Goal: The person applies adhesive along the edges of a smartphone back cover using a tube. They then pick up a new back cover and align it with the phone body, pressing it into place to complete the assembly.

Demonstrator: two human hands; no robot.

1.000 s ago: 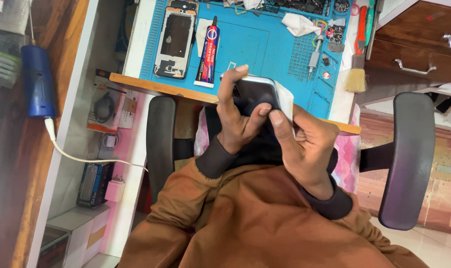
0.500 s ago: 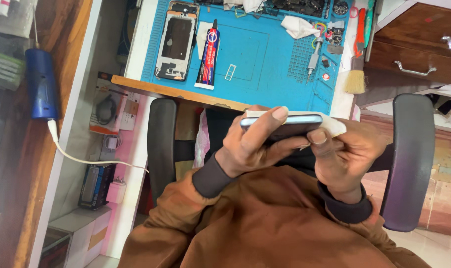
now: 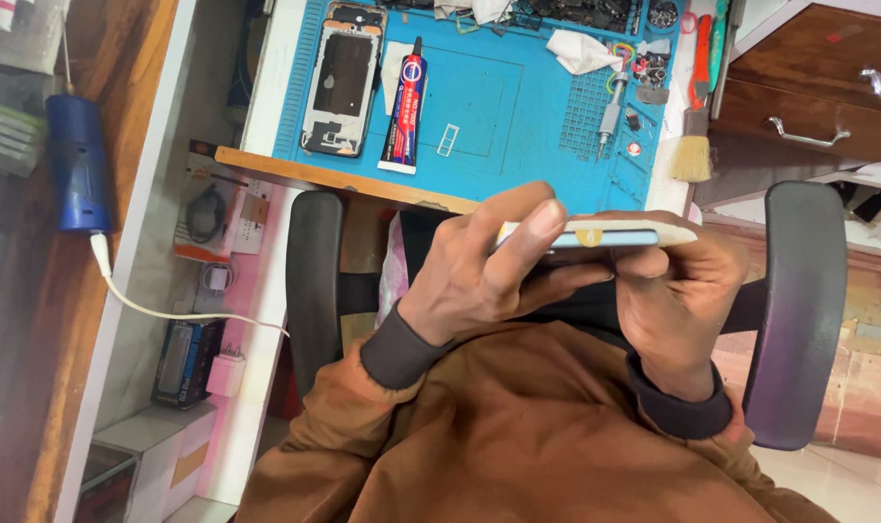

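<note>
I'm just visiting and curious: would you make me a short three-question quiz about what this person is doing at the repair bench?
1. True or false: both hands grip the phone, held edge-on above the lap.
2. What lies right of the opened phone frame on the blue mat? A) glue tube B) hammer C) cup
3. Fill in: a small ____ with pale bristles lies at the mat's right edge.

Key
1. True: the left hand and right hand both clasp it.
2. A, the red and blue glue tube.
3. Brush.
</note>
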